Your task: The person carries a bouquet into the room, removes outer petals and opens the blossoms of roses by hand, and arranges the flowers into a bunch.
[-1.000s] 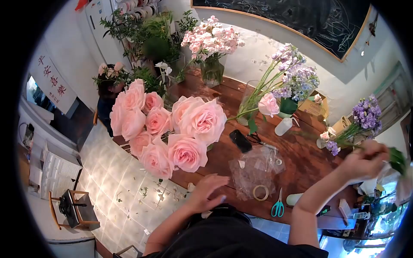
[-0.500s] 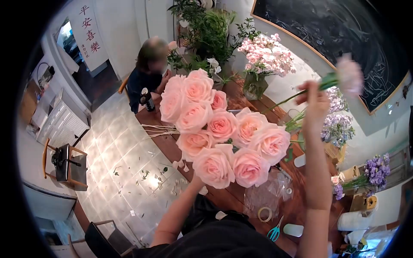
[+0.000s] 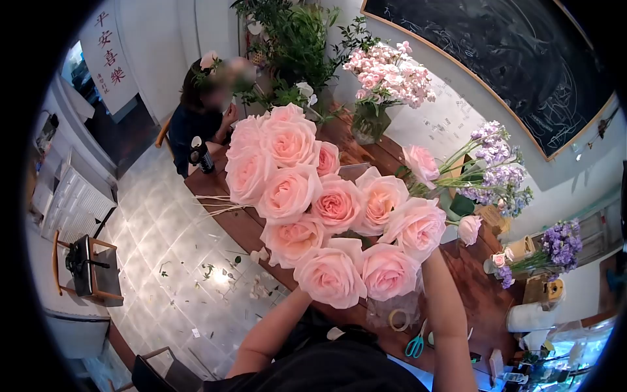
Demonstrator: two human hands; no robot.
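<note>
A large bouquet of pale pink roses [image 3: 336, 202] fills the middle of the view, held up above the table, its thin stems sticking out to the left. My left forearm [image 3: 274, 334] reaches in under the blooms, and the left hand, hidden beneath them, supports the bunch. From the right, my right forearm [image 3: 447, 307] goes behind the lower right blooms; its hand and fingers are covered. One more pink rose [image 3: 421, 164] shows just behind the bunch at the upper right; whether a hand holds it is hidden. A smaller pink rose [image 3: 469, 230] is to its lower right.
On the wooden table [image 3: 480, 294] are teal scissors [image 3: 415, 346], a tape roll [image 3: 398, 319], lilac flowers [image 3: 490, 173], purple flowers [image 3: 560, 245] and a vase of small pink blooms [image 3: 372, 123]. Another person [image 3: 206, 111] sits across, near a dark can [image 3: 201, 155]. Cuttings litter the tiled floor [image 3: 176, 242].
My right hand, earlier raised at the right with a single pale rose on a long stem, has come down and in behind the bouquet. The view has shifted slightly; the bouquet stays held up.
</note>
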